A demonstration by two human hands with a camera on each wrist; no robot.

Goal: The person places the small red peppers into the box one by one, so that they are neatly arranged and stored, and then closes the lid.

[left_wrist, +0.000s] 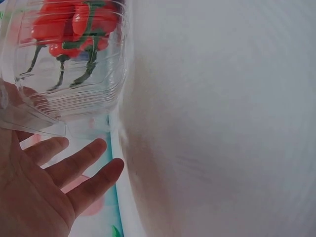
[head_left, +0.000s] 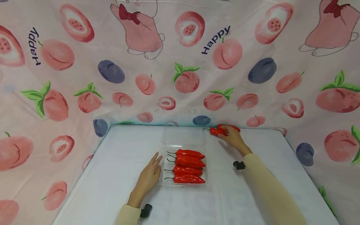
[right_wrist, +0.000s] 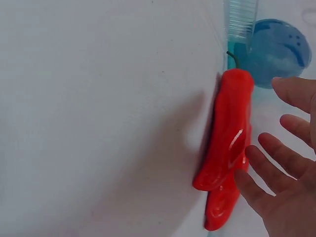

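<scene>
I see the left hand (head_left: 147, 178) spread beside a clear, ribbed plastic box (left_wrist: 84, 104), the right hand (head_left: 234, 139) loosely spread at glossy, tapered red peppers (right_wrist: 228, 126).

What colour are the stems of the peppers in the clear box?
Dark green; the stems show best in the left wrist view.

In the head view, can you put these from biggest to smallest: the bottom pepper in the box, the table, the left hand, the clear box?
1. Table
2. Clear box, counting its open lid
3. Left hand
4. Bottom pepper
</scene>
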